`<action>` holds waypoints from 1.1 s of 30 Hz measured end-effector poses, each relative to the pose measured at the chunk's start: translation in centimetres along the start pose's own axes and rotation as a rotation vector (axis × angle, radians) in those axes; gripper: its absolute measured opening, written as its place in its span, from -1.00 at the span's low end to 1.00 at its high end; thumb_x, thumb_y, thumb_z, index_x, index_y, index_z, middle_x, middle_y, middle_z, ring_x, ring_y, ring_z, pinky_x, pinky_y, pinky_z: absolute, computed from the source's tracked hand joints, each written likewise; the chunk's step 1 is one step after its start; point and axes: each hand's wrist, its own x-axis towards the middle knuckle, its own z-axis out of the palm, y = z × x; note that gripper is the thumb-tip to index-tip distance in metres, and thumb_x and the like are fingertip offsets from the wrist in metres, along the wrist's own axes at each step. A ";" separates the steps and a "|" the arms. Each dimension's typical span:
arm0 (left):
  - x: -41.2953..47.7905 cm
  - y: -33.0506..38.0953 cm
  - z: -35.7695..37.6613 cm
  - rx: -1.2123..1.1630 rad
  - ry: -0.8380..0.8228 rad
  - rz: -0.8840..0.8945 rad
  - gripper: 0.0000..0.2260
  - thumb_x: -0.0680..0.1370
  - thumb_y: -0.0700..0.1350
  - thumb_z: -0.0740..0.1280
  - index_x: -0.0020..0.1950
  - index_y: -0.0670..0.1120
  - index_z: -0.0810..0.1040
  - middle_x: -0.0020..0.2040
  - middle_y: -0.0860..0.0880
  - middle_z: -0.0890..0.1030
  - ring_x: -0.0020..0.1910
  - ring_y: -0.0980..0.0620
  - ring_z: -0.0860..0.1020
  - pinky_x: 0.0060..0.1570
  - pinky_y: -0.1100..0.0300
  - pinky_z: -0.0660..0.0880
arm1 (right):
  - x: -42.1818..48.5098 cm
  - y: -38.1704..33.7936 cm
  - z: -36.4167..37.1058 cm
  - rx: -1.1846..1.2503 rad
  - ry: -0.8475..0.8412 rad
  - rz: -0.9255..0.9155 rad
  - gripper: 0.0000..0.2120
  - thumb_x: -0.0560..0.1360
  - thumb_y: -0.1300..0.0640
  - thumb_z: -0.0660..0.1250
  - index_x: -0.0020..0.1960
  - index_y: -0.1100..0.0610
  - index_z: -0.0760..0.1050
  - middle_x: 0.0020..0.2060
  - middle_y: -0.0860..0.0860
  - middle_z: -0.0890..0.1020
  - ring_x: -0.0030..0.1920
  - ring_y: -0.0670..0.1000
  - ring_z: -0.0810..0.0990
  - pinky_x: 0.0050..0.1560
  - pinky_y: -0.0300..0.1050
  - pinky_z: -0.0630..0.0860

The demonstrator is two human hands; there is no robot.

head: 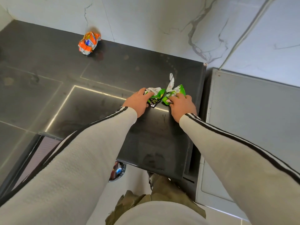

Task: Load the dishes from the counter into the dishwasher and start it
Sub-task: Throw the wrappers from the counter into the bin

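Two crumpled green snack wrappers lie near the right end of the dark counter (113,70). My left hand (138,101) has its fingers curled onto the left green wrapper (156,96). My right hand (182,103) grips the right green wrapper (176,91), whose silver inside sticks up. A crumpled orange wrapper (89,43) sits alone at the back of the counter by the wall. No dishes and no dishwasher are in view.
A marble-patterned wall (162,21) runs behind the counter. A grey appliance top (251,111) stands to the right, a little lower. Below the counter's front edge a bin (117,171) with wrappers in it shows on the pale floor.
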 end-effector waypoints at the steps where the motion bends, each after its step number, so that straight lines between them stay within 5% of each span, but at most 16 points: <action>1: -0.3 0.0 0.0 0.015 0.031 0.001 -0.49 0.58 -0.23 0.29 0.49 0.09 0.29 0.49 -0.09 0.27 0.19 -0.23 0.51 0.07 -0.06 0.53 | -0.4 -0.1 0.0 0.023 0.002 -0.003 -0.66 0.63 0.11 0.15 0.37 -0.03 0.45 0.33 0.00 0.47 0.32 0.20 0.33 0.08 0.09 0.49; 4: -2.0 -0.2 -0.1 0.016 0.088 -0.027 -0.55 0.51 -0.35 0.24 0.34 0.01 0.42 0.35 -0.11 0.39 -0.03 -0.23 0.55 -0.11 0.00 0.49 | -2.1 -0.4 0.0 0.090 0.030 0.015 -0.69 0.59 0.20 0.20 0.29 0.00 0.50 0.25 -0.01 0.53 0.27 0.16 0.37 0.04 0.09 0.52; 10: -7.2 -2.9 0.9 -0.048 0.174 -0.058 -0.54 0.46 -0.36 0.25 0.31 0.00 0.45 0.31 -0.08 0.44 -0.04 -0.25 0.55 -0.08 -0.05 0.53 | -6.2 -1.7 0.4 0.338 0.274 0.179 -0.77 0.52 0.30 0.28 0.14 0.10 0.47 0.09 0.07 0.54 0.14 0.13 0.47 0.01 0.04 0.52; 15: -10.2 -5.2 2.4 0.015 0.266 -0.023 -0.59 0.55 -0.10 0.31 0.40 0.02 0.39 0.41 -0.06 0.39 0.16 -0.18 0.50 -0.08 -0.01 0.51 | -5.7 -2.7 -0.6 0.265 0.331 0.081 -0.42 0.47 0.33 0.35 0.43 0.03 0.31 0.27 0.05 0.40 0.24 0.11 0.40 0.12 0.05 0.53; 18: -11.2 -5.6 4.2 0.091 0.309 -0.035 -0.59 0.58 0.05 0.26 0.41 -0.02 0.37 0.39 -0.12 0.41 0.15 -0.17 0.50 -0.04 -0.02 0.51 | -3.9 -2.6 -1.5 0.199 0.338 0.021 -0.43 0.43 0.35 0.36 0.38 0.02 0.36 0.33 0.06 0.30 0.23 0.14 0.40 0.13 0.11 0.56; 23: -11.5 -5.7 5.4 0.052 0.314 -0.074 -0.60 0.65 0.09 0.20 0.43 -0.05 0.37 0.23 -0.15 0.47 0.10 -0.15 0.50 -0.08 0.02 0.49 | 1.5 -1.8 -2.2 0.068 0.054 0.063 -0.31 0.38 0.30 0.43 0.42 -0.12 0.38 0.57 -0.04 0.00 0.34 0.26 0.40 0.31 0.17 0.46; 27: -11.5 -5.3 5.2 -0.031 0.264 -0.132 -0.62 0.66 0.06 0.20 0.42 -0.09 0.38 0.16 -0.16 0.46 0.06 -0.16 0.49 -0.16 0.01 0.45 | 4.6 -1.8 -2.7 -0.045 -0.202 0.037 -0.44 0.45 0.23 0.37 0.39 -0.10 0.36 0.51 0.11 0.14 0.31 0.27 0.41 0.29 0.15 0.46; 33: -11.4 -5.1 4.3 -0.179 0.236 -0.184 -0.66 0.64 -0.01 0.28 0.39 -0.09 0.45 0.11 -0.13 0.47 -0.03 -0.15 0.52 -0.15 0.07 0.39 | 4.6 -2.6 -3.3 -0.085 -0.146 -0.003 -0.61 0.49 0.21 0.38 0.30 0.07 0.48 0.18 0.19 0.47 0.08 0.21 0.55 0.16 0.09 0.55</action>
